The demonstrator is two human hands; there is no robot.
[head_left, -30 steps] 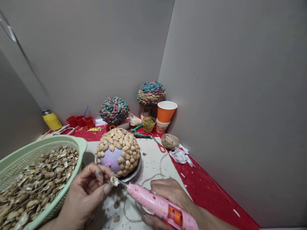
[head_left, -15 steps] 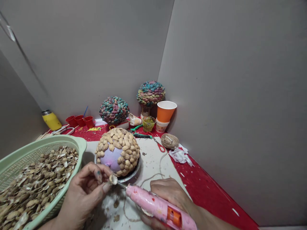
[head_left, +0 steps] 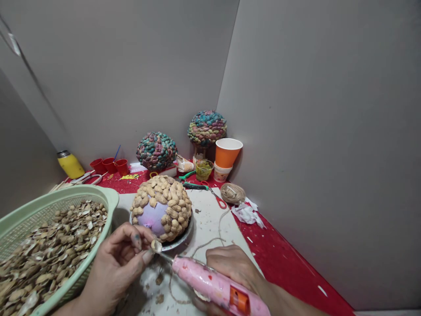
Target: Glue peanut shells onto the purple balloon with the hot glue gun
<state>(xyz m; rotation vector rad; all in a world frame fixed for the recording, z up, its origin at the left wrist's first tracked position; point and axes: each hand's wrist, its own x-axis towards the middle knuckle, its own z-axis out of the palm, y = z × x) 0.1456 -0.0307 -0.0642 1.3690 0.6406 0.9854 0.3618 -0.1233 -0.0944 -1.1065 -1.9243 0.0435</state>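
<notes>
Between thumb and forefinger, my left hand (head_left: 121, 256) pinches a peanut shell half (head_left: 156, 246), its hollow side turned toward the right. My right hand (head_left: 232, 267) is wrapped round a pink hot glue gun (head_left: 207, 281), whose metal nozzle reaches the edge of the shell. Just beyond my left fingers, a purple balloon (head_left: 153, 218) rests in a shallow metal dish (head_left: 184, 240). Peanut shells (head_left: 174, 204) cover much of its top and right side, while a purple patch at the front left is bare.
A green basket (head_left: 113, 199) of peanut shells stands at left. Scissors (head_left: 219, 199), pliers (head_left: 195, 186) and a twine ball (head_left: 233, 194) lie past the balloon. Behind are two painted shell balls (head_left: 157, 151), orange paper cups (head_left: 227, 153), red cups (head_left: 122, 167) and a yellow bottle (head_left: 70, 165).
The shell and the fingers holding it have shifted very slightly right. The glue gun stays nearly in place, its nozzle still at the shell.
</notes>
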